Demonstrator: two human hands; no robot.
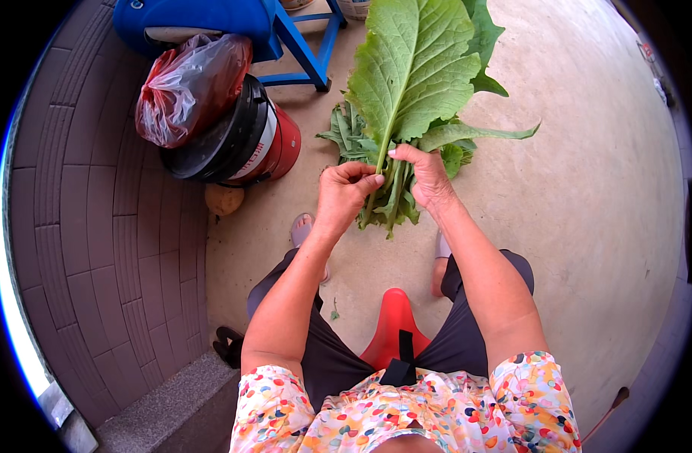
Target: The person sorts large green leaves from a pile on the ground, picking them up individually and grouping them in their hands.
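Note:
My left hand (349,195) pinches the pale stem of a large green leaf (411,62) between thumb and fingertips. The leaf's broad blade stands away from me, above both hands. My right hand (428,172) is closed around a bunch of leafy stems (397,187), just right of that stem, its thumb side near the leaf's base. A narrow leaf (476,133) sticks out to the right over this hand. More green leaves (349,131) lie on the floor beyond my hands, partly hidden by the large leaf.
A red bucket (286,139) with a black lid stands at left, bearing a tied plastic bag (193,85). Beside it are a round yellowish thing (224,199) and a blue stool (301,48). A tiled wall (97,215) runs along the left. A red seat (397,323) shows between my legs.

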